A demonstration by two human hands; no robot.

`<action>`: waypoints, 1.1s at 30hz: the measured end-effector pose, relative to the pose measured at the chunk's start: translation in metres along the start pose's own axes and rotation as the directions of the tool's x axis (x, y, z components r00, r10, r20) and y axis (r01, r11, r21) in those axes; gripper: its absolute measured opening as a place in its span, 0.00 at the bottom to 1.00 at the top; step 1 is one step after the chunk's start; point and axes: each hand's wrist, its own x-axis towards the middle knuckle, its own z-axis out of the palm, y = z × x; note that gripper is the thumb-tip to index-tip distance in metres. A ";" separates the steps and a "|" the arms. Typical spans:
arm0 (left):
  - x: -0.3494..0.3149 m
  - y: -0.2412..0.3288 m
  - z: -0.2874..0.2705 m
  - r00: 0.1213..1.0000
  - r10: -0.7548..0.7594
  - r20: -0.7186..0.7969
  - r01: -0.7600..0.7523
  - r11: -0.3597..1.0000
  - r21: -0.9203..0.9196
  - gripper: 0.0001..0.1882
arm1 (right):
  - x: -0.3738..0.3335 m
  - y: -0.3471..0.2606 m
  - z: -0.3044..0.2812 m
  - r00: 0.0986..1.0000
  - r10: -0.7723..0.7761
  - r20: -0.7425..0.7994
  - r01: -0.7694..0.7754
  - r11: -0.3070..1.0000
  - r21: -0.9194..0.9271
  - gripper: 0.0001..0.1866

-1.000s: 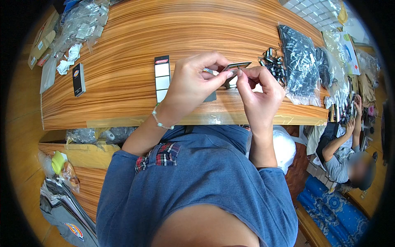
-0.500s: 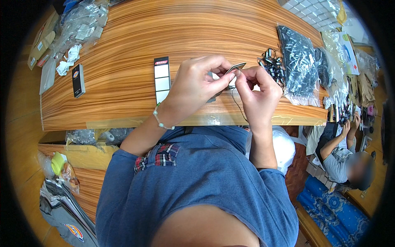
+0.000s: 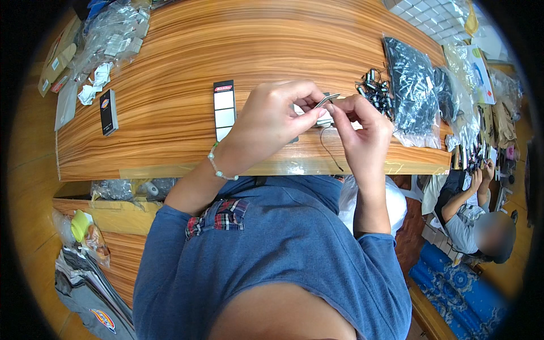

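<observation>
Over the table's near edge, my left hand [image 3: 266, 116] pinches a small hang tag [image 3: 327, 99], seen nearly edge-on, between thumb and fingers. My right hand [image 3: 365, 122] is closed beside it, thumb and forefinger pinching a thin dark string [image 3: 325, 144] at the tag's edge. The string's loose end dangles below. Beneath my hands lies another tag, partly hidden. Left of my left wrist rests a strip-like black tag with white panels [image 3: 224, 107]. A heap of black tag strings [image 3: 374, 90] sits just beyond my right hand.
A clear bag of black strings [image 3: 411, 85] lies at the right. At the left are a stack of black tags [image 3: 108, 113], crumpled paper [image 3: 96, 85] and plastic bags [image 3: 116, 34]. Another person [image 3: 473, 209] works at the far right.
Both hands have shifted slightly, the right one a little to the right. The tag has tilted and sits slightly lower. The string's loose end hangs more freely below.
</observation>
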 end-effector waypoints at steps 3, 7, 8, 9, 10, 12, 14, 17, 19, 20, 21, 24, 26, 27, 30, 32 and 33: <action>-0.003 0.001 0.002 0.996 -0.085 0.017 0.086 0.982 -0.168 0.05 | -0.004 0.006 0.001 0.992 0.123 -0.011 -0.113 0.943 0.312 0.06; -0.007 0.000 -0.006 0.992 -0.081 0.092 0.095 0.982 -0.162 0.06 | -0.002 -0.003 -0.002 0.940 0.322 0.113 -0.330 0.777 0.536 0.07; -0.008 0.004 -0.008 0.991 -0.102 0.090 0.113 0.985 -0.128 0.06 | -0.003 0.003 -0.005 0.958 0.244 0.152 -0.285 0.867 0.408 0.05; -0.008 0.002 -0.009 0.994 -0.083 0.076 0.091 0.991 -0.103 0.06 | -0.002 0.003 -0.005 0.958 0.225 0.180 -0.276 0.894 0.353 0.04; -0.008 -0.001 -0.008 0.996 -0.074 0.053 0.079 0.992 -0.100 0.06 | -0.003 0.003 -0.003 0.962 0.215 0.166 -0.262 0.897 0.357 0.04; -0.005 -0.001 -0.007 0.998 -0.059 0.011 0.060 0.989 -0.132 0.07 | 0.000 -0.001 -0.001 0.966 0.211 0.149 -0.251 0.905 0.345 0.03; -0.005 -0.003 -0.008 0.999 -0.032 0.032 0.035 0.994 -0.100 0.07 | -0.001 0.000 -0.002 0.974 0.182 0.136 -0.219 0.911 0.350 0.02; -0.006 0.000 -0.010 0.996 -0.062 0.064 0.069 0.992 -0.108 0.06 | 0.000 -0.003 -0.001 0.977 0.168 0.134 -0.204 0.920 0.335 0.02; -0.007 0.005 -0.012 0.995 -0.072 0.063 0.078 0.992 -0.101 0.07 | 0.000 -0.002 0.002 0.975 0.181 0.126 -0.214 0.912 0.350 0.03; -0.007 0.004 -0.010 0.995 -0.075 0.063 0.081 0.991 -0.104 0.07 | 0.000 -0.001 0.002 0.978 0.179 0.106 -0.204 0.921 0.331 0.03; -0.007 0.002 -0.008 0.995 -0.078 0.064 0.084 0.991 -0.107 0.07 | -0.002 -0.001 0.002 0.981 0.176 0.086 -0.194 0.930 0.311 0.04; -0.007 -0.001 -0.002 0.999 -0.026 0.033 0.029 0.997 -0.070 0.07 | -0.002 -0.002 0.005 0.992 0.124 0.026 -0.127 0.960 0.248 0.05; -0.008 0.002 -0.001 1.000 0.009 0.010 -0.009 1.000 -0.028 0.06 | -0.002 -0.004 0.005 0.989 0.143 0.035 -0.147 0.940 0.307 0.07; -0.008 0.003 0.000 0.997 0.078 -0.013 -0.077 0.996 0.055 0.06 | -0.002 -0.003 0.004 0.981 0.180 0.069 -0.193 0.902 0.385 0.09; -0.011 0.010 0.002 0.954 0.300 -0.020 -0.271 0.888 0.372 0.06 | -0.003 -0.001 0.000 0.945 0.272 0.182 -0.327 0.740 0.588 0.15; -0.012 0.010 0.003 0.919 0.393 -0.020 -0.346 0.831 0.435 0.07 | -0.004 -0.002 0.001 0.946 0.279 0.165 -0.317 0.691 0.650 0.14; -0.012 0.010 0.003 0.899 0.438 -0.018 -0.380 0.799 0.465 0.08 | -0.004 -0.002 0.001 0.946 0.282 0.156 -0.311 0.664 0.680 0.13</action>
